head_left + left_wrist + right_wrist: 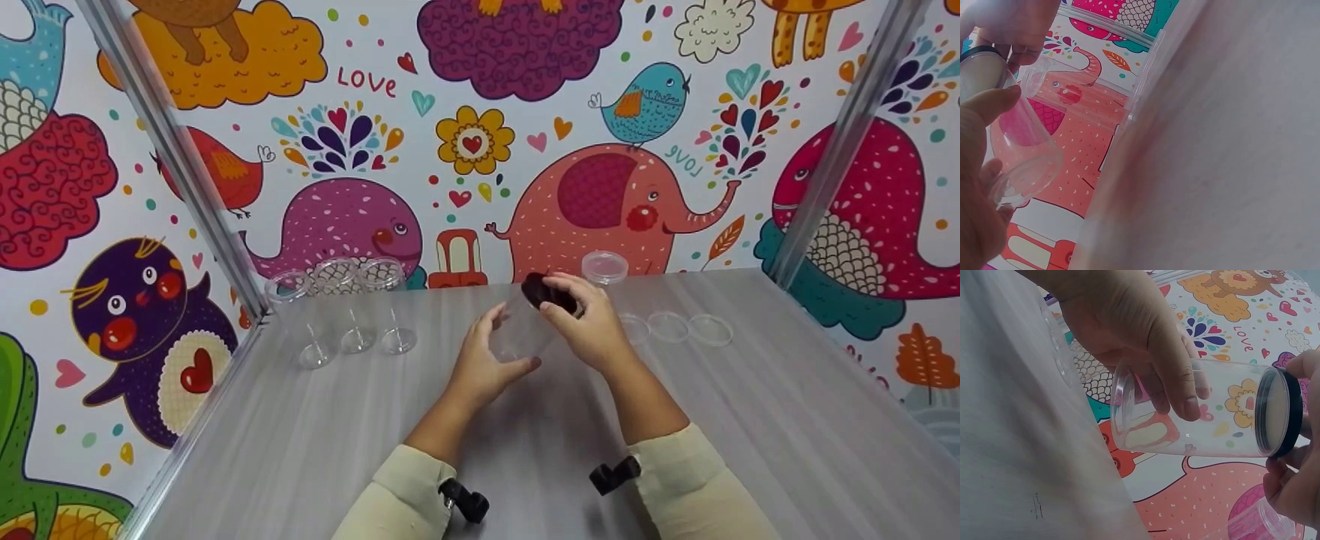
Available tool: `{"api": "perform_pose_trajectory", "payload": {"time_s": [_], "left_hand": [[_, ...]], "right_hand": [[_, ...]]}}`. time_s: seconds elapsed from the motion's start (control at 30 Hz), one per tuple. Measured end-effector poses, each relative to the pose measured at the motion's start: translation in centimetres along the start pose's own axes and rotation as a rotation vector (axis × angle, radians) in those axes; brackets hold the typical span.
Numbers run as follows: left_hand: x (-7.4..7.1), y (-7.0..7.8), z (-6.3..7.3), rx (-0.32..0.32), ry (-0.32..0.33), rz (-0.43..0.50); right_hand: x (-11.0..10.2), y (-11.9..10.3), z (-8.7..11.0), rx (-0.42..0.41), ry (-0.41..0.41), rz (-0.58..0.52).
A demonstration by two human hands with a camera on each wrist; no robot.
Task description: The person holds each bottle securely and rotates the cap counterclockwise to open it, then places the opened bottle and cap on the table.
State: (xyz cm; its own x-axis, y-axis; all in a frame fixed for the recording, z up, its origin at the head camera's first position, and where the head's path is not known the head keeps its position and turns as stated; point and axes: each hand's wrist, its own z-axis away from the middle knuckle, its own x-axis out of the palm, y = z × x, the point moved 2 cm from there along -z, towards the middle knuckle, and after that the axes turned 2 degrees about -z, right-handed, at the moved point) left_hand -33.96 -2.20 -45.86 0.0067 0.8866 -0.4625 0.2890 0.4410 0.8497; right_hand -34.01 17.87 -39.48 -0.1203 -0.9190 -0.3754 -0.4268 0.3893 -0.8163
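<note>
The left hand (480, 367) grasps the body of a clear, cylindrical plastic jar (519, 330), while the right hand (594, 328) grips the dark, round, plastic-looking lid (550, 293) at its mouth. The jar is between both hands, above the grey, wood-grained bench (337, 442), its long axis slanted, with the lid end toward the far right, nearer the right hand.

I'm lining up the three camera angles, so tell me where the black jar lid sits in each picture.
Head: just right of centre, slightly below mid-height, held by the right hand; black jar lid.
Left wrist: upper left, at the picture's left edge, black jar lid partly cut off.
Right wrist: right side, about mid-height, black jar lid.
Shared landmark: the coral elephant printed on the backdrop.
</note>
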Motion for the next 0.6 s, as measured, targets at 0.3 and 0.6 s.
{"api": "perform_pose_trajectory", "payload": {"time_s": [0.3,0.6], "left_hand": [[-0.08,-0.14,-0.08,0.004,0.001,0.016],[-0.15,0.06,0.06,-0.003,0.000,0.014]], "right_hand": [[0.18,-0.23,0.04,-0.037,-0.044,-0.104],[0.12,-0.35,0.15,-0.039,-0.035,-0.120]]}}
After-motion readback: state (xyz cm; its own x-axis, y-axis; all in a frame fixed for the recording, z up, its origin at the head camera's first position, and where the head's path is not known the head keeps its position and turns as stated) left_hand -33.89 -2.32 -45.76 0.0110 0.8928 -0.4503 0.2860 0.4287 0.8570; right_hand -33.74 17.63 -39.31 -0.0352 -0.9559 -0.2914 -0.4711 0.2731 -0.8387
